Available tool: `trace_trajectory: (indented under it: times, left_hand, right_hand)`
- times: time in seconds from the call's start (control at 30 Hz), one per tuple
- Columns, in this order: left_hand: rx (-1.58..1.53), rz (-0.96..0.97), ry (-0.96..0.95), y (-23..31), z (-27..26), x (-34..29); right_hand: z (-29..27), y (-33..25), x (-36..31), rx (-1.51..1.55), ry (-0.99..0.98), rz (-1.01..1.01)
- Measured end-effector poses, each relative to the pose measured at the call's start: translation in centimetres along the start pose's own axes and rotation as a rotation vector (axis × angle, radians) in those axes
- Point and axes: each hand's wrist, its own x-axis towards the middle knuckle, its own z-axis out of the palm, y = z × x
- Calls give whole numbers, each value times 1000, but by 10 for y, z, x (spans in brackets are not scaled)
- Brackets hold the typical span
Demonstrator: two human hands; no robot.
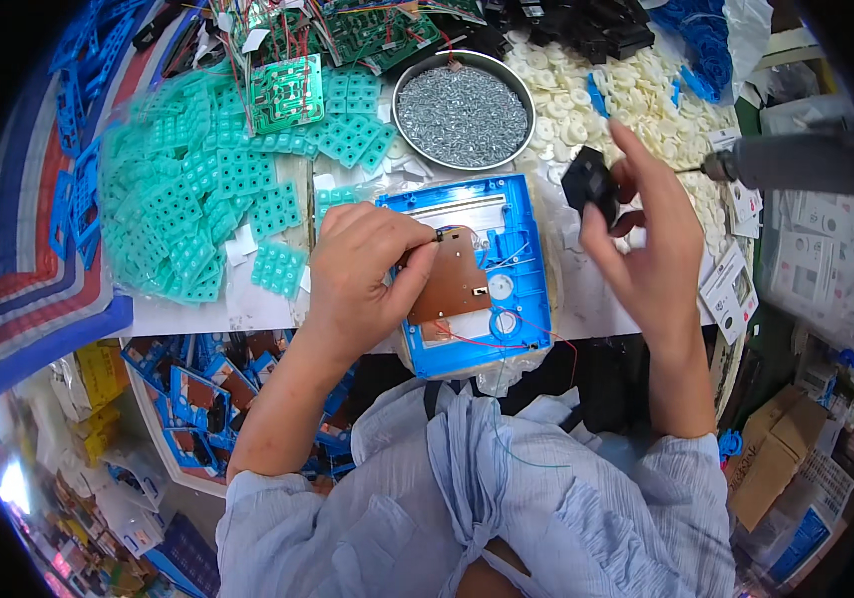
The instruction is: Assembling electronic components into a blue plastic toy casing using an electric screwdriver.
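A blue plastic housing (536, 284) lies open in front of me, wires running across its inside. My left hand (367, 264) reaches over its left side, thumb and forefinger pinching the upper left edge of a brown circuit board (457, 279) that rests in the housing. Thin red wires trail from the board over the housing's lower rim. To the right, raised above the table, my right hand (646, 224) grips a small black plastic part (589, 181) between thumb and fingers, its forefinger stretched up. The part's exact kind cannot be made out.
Behind the housing stands a round metal bowl (462, 115) of small screws. Green rubber keypads (187, 199) heap at left, green circuit boards (287, 92) above them. Cream plastic pieces (566, 105) spread behind my right hand. A powered screwdriver (796, 161) juts in from the right. A crate (197, 399) holds blue assemblies.
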Motion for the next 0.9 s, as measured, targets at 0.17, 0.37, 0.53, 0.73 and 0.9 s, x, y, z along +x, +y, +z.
trace_trajectory:
  times: [0.17, 0.37, 0.53, 0.73, 0.9]
  left_hand:
    - [-24, -23, 46, 0, 0, 6]
    - [-30, -23, -47, -1, -11, 2]
    - [34, 83, -144, 5, -19, 12]
    - [144, 188, -296, 4, -33, 32]
    - [178, 242, -412, 0, -38, 44]
  right_hand:
    - [16, -21, -19, 749, -180, 93]
    - [25, -16, -12, 139, -234, -259]
    - [23, -21, -16, 88, -317, -165]
    - [19, -18, -2, 48, -471, -158]
    - [18, -15, 14, 52, -589, -165]
